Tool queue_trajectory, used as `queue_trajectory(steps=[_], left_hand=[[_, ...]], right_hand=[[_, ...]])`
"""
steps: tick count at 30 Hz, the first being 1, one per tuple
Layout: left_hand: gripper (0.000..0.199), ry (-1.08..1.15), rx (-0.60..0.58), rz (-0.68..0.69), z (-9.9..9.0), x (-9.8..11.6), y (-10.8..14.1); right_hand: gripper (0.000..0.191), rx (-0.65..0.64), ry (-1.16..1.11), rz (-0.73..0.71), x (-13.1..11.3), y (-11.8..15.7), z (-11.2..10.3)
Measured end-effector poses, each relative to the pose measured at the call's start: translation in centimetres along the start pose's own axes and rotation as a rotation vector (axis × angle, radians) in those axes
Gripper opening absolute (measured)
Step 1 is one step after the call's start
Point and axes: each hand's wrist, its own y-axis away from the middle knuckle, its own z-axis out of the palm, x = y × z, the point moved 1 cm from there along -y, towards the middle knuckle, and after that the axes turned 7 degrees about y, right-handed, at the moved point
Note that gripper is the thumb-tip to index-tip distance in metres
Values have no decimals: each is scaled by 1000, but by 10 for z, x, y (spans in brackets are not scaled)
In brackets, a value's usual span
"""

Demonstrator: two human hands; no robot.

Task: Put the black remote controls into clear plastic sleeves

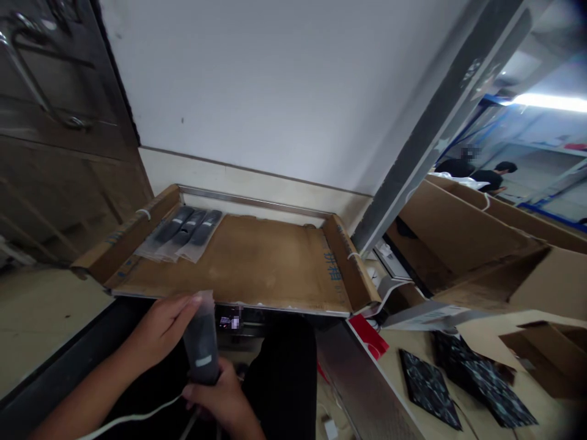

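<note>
A dark, long object in a frosted plastic sleeve [202, 348] stands roughly upright over my lap, with a small white label on its lower part. My left hand [167, 324] is closed at the sleeve's top end, its fingertips against the plastic edge. Lower down, my right hand [224, 391] wraps round the bottom of the same object. A thin white cord [137, 418] runs from beside my right fingers toward the lower left; where it ends is hidden. Several similar dark objects in frosted sleeves [187, 229] lie side by side on the cardboard-lined tray [275, 260].
The tray has raised cardboard sides and stands against a white wall [257, 91]. A metal door [59, 122] is at left. Open cardboard boxes [481, 226] and dark patterned flat packages [428, 385] are at right. Two people [493, 177] are in the far background.
</note>
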Motion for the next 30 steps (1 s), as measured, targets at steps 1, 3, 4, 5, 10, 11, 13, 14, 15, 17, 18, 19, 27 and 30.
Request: queue_trajectory(steps=[1, 3, 4, 5, 10, 11, 13, 14, 15, 17, 18, 19, 27, 30], left_hand=[[32, 2, 4, 11, -1, 9, -7], [39, 15, 14, 21, -4, 29, -22], [44, 31, 35, 19, -7, 38, -31], [48, 55, 77, 16, -10, 48, -42], [62, 252, 590, 89, -25, 68, -106], [63, 296, 612, 82, -22, 61, -119], [59, 300, 489, -33, -10, 35, -140], [53, 250, 455, -120, -1, 18, -146], [48, 168, 418, -151, 8, 1, -151], [41, 13, 315, -89, 24, -29, -155], [39, -37, 279, -49, 30, -40, -155], [39, -77, 237, -20, 34, -48, -155], [41, -32, 153, -25, 34, -53, -153], [41, -37, 135, -20, 35, -51, -152]], right_hand=[[89, 11, -26, -4, -2, 3, -1], [93, 8, -58, -19, -8, 9, -3], [93, -9, -64, -23, -12, 14, -5], [93, -29, -64, -23, -17, 19, -8], [92, 93, 9, -119, -75, 46, -44], [78, 190, 74, -195, -94, 50, -57], [46, 449, 292, -374, -137, 51, -89], [37, 587, 417, -425, -159, 49, -107], [31, 756, 557, -463, -179, 44, -125], [28, 1048, 879, -437, -215, 30, -158], [34, 1145, 1019, -384, -228, 20, -173], [41, 1218, 1122, -332, -238, 10, -186], [48, 1506, 1453, -255, -246, -39, -225], [41, 1529, 1483, -263, -242, -39, -226]])
